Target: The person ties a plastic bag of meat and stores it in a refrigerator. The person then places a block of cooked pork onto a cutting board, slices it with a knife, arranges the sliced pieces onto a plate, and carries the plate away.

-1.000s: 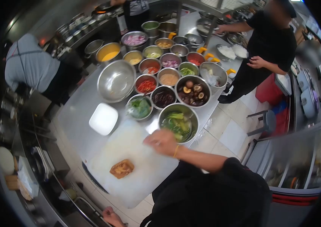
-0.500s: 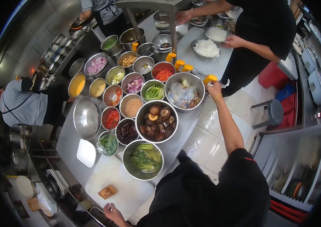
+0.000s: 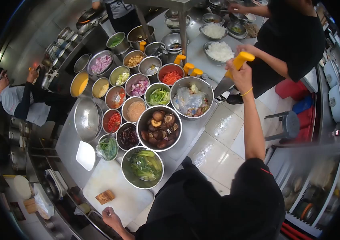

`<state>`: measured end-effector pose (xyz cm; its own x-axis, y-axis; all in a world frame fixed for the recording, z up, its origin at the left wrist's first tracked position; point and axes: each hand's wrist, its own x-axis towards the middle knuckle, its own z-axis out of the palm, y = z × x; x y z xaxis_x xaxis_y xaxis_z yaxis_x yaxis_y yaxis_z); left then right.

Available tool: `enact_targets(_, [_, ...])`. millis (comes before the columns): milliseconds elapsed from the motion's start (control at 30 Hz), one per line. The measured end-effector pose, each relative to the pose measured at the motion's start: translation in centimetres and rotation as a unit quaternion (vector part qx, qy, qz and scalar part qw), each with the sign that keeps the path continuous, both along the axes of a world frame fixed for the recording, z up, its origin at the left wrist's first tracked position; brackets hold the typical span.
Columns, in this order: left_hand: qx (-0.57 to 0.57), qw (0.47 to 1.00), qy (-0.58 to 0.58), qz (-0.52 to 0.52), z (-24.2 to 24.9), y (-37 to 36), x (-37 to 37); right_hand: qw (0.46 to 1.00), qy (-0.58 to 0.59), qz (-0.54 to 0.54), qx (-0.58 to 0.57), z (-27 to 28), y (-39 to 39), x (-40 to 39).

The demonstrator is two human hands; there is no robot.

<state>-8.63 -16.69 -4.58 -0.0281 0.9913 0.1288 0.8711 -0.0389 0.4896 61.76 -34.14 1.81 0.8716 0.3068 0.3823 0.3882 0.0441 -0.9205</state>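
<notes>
My right hand (image 3: pixel 240 74) is wrapped round the yellow handle of a knife (image 3: pixel 223 85), held up over the table's right edge with its blade angled down to the left. Below and left of the blade stands a steel pot with plastic bags and scraps (image 3: pixel 192 99). My left hand (image 3: pixel 112 219) is at the near edge of a white cutting board (image 3: pixel 136 199), fingers curled in; whatever they might hold is hidden. Just beyond those fingers, a browned block of food (image 3: pixel 105 197) lies on the board.
Steel pots of mushrooms (image 3: pixel 158 128), leafy greens (image 3: pixel 142 167) and cut vegetables crowd the steel table, beside a white tray (image 3: pixel 86 155). More yellow handles (image 3: pixel 188 68) stand behind the scrap pot. A co-worker (image 3: pixel 294 36) works by rice bowls (image 3: pixel 219 52); another person (image 3: pixel 26 98) is at left.
My right hand has raised the knife by its yellow handle, bringing its blade into view. My left hand stays by the board. The co-worker has set the second rice bowl down.
</notes>
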Motion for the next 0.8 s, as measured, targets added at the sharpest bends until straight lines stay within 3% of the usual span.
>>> enact_targets(33, [0.017,0.999,-0.023,-0.025,0.0,0.2,-0.1,0.999,-0.04,-0.009,0.0,2.1,0.0,-0.9])
enact_targets(100, [-0.059,0.998,-0.023,0.002,3.3,0.7,3.2,0.995,-0.088,-0.036,0.025,6.4,0.1,-3.5])
enact_targets(133, [-0.08,0.99,-0.114,-0.006,5.2,0.6,5.6,0.99,-0.139,-0.024,-0.007,7.3,-0.3,-3.5])
enact_targets(200, [-0.084,0.96,-0.252,-0.089,8.1,0.9,9.6,0.993,-0.069,0.057,0.073,9.3,-0.5,-7.6])
enact_targets(233, [-0.121,0.956,-0.229,-0.134,8.8,1.7,9.7,0.989,-0.031,0.093,0.112,11.3,-0.1,-10.6])
enact_targets(300, [-0.223,0.904,-0.322,-0.174,10.7,1.6,12.0,0.959,-0.167,0.212,0.085,14.4,2.3,-17.7])
enact_targets(333, [-0.236,0.845,-0.406,-0.256,11.7,1.5,13.4,0.929,-0.23,0.277,0.08,16.0,3.9,-21.3])
enact_targets(400, [-0.325,0.74,-0.474,-0.351,13.9,1.4,14.8,0.888,-0.365,0.278,0.011,16.9,6.8,-28.0])
enact_targets(467, [-0.456,0.653,-0.485,-0.36,15.3,1.4,14.8,0.829,-0.449,0.333,-0.025,16.5,8.9,-34.3])
enact_targets(500, [-0.449,0.654,-0.492,-0.36,15.1,1.5,13.9,0.795,-0.486,0.361,-0.039,16.4,10.0,-37.4])
enact_targets(567, [-0.534,0.524,-0.578,-0.326,14.2,1.7,11.3,0.738,-0.531,0.415,-0.045,15.4,11.7,-43.1])
enact_targets(633, [-0.561,0.476,-0.605,-0.305,13.8,2.5,6.5,0.71,-0.551,0.437,-0.029,13.3,13.1,-48.8])
enact_targets(667, [-0.518,0.412,-0.692,-0.289,12.5,2.9,4.6,0.711,-0.546,0.443,-0.021,12.0,13.8,-51.7])
enact_targets(733, [-0.404,0.486,-0.734,-0.25,12.1,2.8,0.4,0.742,-0.512,0.432,-0.024,9.4,14.9,-57.1])
enact_targets(800, [-0.31,0.617,-0.686,-0.23,11.2,2.5,-4.8,0.743,-0.48,0.462,-0.056,6.8,15.3,-62.1])
